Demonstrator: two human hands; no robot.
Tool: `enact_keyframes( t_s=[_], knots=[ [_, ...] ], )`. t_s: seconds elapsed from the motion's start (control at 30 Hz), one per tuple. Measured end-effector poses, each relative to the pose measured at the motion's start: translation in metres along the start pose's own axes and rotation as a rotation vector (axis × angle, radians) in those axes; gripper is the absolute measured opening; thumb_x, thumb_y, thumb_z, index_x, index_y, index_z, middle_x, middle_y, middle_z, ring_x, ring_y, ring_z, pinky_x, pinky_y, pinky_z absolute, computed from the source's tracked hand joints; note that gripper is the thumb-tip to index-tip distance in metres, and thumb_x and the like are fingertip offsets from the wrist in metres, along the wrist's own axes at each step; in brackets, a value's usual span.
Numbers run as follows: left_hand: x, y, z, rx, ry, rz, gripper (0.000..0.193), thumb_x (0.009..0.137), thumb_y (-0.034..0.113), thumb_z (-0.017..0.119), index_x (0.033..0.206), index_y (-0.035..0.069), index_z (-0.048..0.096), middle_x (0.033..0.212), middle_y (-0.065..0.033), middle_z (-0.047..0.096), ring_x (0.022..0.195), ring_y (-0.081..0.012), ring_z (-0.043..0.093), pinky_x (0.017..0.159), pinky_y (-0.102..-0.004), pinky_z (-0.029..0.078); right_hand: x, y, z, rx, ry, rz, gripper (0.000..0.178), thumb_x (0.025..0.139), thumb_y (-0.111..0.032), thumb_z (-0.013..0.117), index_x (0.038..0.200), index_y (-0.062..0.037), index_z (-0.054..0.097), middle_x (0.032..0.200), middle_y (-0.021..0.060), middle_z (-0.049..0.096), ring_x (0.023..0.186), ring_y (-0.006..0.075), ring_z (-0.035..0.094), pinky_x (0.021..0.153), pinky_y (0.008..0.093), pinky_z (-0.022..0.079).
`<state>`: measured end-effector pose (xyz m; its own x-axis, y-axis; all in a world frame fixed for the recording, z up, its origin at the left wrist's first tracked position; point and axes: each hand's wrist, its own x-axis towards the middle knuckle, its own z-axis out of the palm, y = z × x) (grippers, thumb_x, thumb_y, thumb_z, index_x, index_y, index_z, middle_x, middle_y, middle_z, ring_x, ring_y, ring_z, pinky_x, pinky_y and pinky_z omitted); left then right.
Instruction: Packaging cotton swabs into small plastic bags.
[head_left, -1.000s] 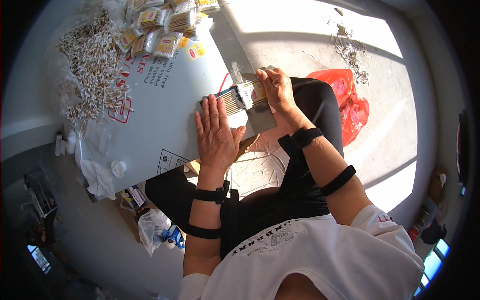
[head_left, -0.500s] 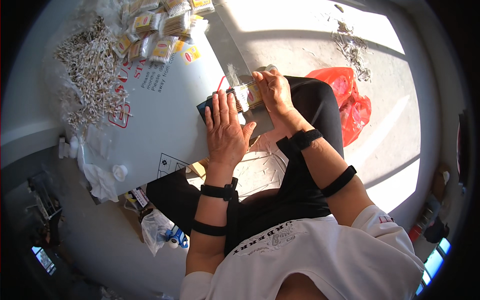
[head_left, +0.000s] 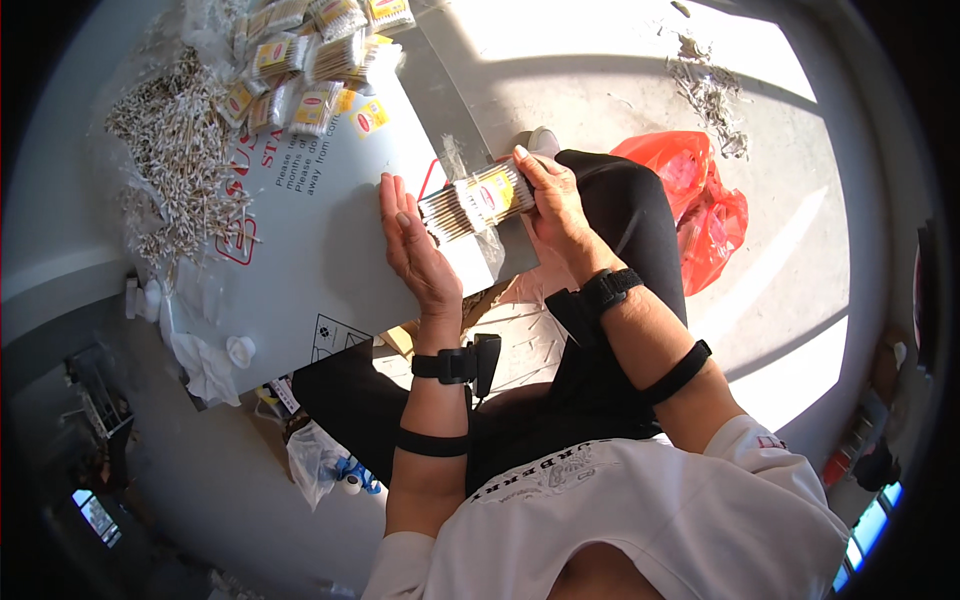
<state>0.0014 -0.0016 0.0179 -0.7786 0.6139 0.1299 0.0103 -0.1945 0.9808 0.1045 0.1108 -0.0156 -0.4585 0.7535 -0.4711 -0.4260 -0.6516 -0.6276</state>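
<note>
A pack of cotton swabs (head_left: 490,195) is gripped at its right end by my right hand (head_left: 560,205). It has a yellow-and-white label and a clear plastic bag; at its left end the swabs stick out of the bag. My left hand (head_left: 418,255) stands on edge beside those bare tips, fingers stretched and together, palm toward them. Whether the palm touches the tips I cannot tell. Underneath is a grey printed board (head_left: 330,260) lying across my lap area.
Loose cotton swabs (head_left: 180,150) form a large heap at the board's left. Several filled swab packs (head_left: 315,105) are piled at its far side. A red plastic bag (head_left: 705,215) lies on the floor to the right, with scraps (head_left: 700,90) beyond it. White crumpled plastic (head_left: 205,365) hangs at the near-left corner.
The swab pack has been raised and tilted, so its label now shows. My left hand has turned from lying palm-down over the swab ends to standing on edge beside them.
</note>
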Motion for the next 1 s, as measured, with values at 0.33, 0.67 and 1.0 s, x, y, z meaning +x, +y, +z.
enact_keyframes(
  t_s=[0.33,0.67,1.0],
  knots=[
    [-0.001,-0.003,0.010,-0.026,0.072,0.004,0.065,0.104,0.038,0.036,0.146,-0.010,0.025,0.153,-0.0242,0.030,0.143,-0.0305,0.029,0.120,-0.0428,0.019,-0.002,0.004,0.000,-0.040,0.009,-0.028,0.025,0.092,-0.021,0.069,0.093,0.0037,0.069,0.082,0.0054,0.067,0.070,0.0124,0.063,0.067,0.0274,0.053],
    [-0.002,-0.004,0.019,-0.053,0.080,-0.003,0.065,0.104,0.039,0.036,0.145,-0.010,0.027,0.151,-0.0256,0.032,0.143,-0.0304,0.030,0.120,-0.0427,0.019,-0.007,0.001,0.000,-0.204,0.000,-0.074,0.033,0.093,-0.028,0.067,0.098,0.0036,0.069,0.088,0.0068,0.068,0.077,0.0140,0.063,0.074,0.0280,0.052],
    [-0.004,-0.006,0.030,-0.061,0.117,-0.016,0.067,0.103,0.042,0.038,0.145,-0.008,0.028,0.150,-0.0282,0.031,0.142,-0.0321,0.029,0.120,-0.0439,0.017,-0.008,0.001,0.006,-0.133,0.067,-0.081,0.027,0.092,-0.023,0.069,0.095,0.0039,0.071,0.081,0.0045,0.068,0.069,0.0107,0.060,0.066,0.0258,0.050]
  ],
)
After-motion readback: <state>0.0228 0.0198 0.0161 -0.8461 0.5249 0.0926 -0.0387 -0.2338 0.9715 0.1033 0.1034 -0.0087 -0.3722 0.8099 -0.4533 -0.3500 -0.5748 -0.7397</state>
